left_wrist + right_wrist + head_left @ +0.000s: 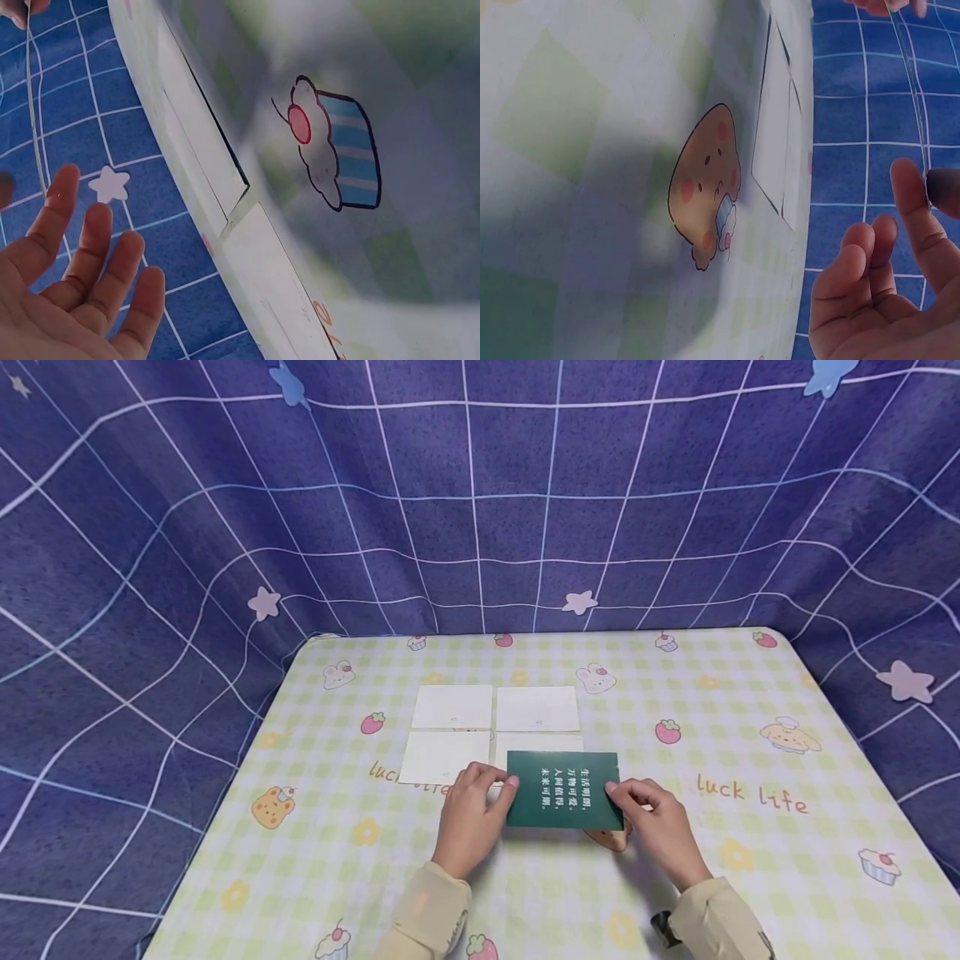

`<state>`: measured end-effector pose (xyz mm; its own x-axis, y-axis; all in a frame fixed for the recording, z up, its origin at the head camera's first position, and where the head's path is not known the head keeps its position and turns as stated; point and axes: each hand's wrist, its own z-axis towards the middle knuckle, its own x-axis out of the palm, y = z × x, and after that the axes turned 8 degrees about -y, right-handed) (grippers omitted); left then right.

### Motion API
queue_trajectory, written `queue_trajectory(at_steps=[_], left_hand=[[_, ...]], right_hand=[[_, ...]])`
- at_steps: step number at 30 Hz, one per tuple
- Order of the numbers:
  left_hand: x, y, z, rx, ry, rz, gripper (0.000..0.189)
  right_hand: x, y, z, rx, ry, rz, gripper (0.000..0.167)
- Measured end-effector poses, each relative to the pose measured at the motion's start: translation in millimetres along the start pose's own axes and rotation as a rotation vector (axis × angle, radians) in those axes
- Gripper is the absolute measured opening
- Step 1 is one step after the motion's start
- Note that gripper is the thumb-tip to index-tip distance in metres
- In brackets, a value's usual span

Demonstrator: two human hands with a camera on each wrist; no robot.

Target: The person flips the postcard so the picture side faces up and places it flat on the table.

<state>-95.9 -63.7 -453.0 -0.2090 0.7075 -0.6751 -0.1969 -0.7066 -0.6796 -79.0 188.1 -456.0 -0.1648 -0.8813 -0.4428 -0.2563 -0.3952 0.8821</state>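
Both hands hold a dark green card (pixel 564 814) printed with white Chinese characters, raised above the table. My left hand (pixel 471 814) pinches its left edge between thumb and index finger; in the left wrist view the other fingers (pixel 97 247) spread loosely. The right hand (pixel 663 827) pinches the opposite edge, and the right wrist view shows its thumb and index finger meeting on the thin card edge (pixel 911 82). Beyond the hands, several white cards (pixel 453 706) lie face-flat in two rows. The green card partly covers the near right white card (pixel 536 743).
A checked tablecloth (pixel 315 860) with printed cartoon cakes, strawberries and rabbits covers the table. Dark blue curtains (pixel 517 527) with white grid lines and stars hang behind the table and along both sides.
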Motion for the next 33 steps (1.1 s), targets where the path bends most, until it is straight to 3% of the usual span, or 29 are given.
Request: queue_trajectory(at_steps=[4,16,33], left_hand=[[1.3,-1.5,-0.5,-0.014,-0.009,0.021,0.025],[11.9,-4.1,-0.7,0.033,-0.030,0.064,0.031],[34.1,-23.6,-3.1,0.116,-0.011,0.112,0.036]], right_hand=[[0,0,-0.1,0.001,-0.001,-0.006,0.037],[-6,-3,-1.9,-0.050,-0.041,-0.087,0.038],[-35,-15,-1.6,-0.097,-0.103,-0.257,0.036]])
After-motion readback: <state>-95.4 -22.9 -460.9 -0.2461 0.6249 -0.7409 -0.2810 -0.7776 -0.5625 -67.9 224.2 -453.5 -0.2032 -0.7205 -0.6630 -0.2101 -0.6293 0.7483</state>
